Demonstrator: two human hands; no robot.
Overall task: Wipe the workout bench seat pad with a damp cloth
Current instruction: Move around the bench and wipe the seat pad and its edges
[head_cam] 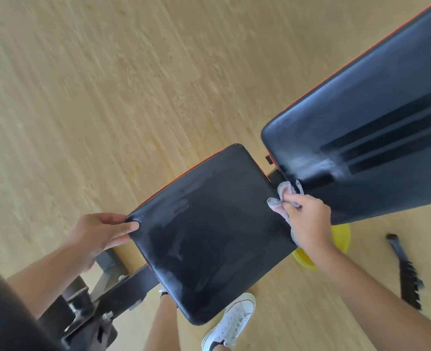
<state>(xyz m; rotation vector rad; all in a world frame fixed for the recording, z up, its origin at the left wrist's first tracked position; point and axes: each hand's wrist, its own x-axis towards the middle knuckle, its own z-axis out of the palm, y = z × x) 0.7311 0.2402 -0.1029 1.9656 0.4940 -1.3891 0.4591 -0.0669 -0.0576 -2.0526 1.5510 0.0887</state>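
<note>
The black seat pad [209, 236] of the workout bench fills the middle of the view, with faint damp streaks on its surface. My left hand [100, 231] grips the pad's left corner, thumb on top. My right hand [308, 219] is closed on a grey-and-pink cloth [281, 196] at the pad's right edge, by the gap toward the back pad [376, 138]. Part of the cloth hangs below my palm.
The long black back pad runs up to the right and shows a wiped smear near its lower end. A yellow bowl [305, 257] sits on the wooden floor under my right wrist. A black brush [406, 272] lies at right. My white shoe [232, 323] and the bench frame [103, 295] are below.
</note>
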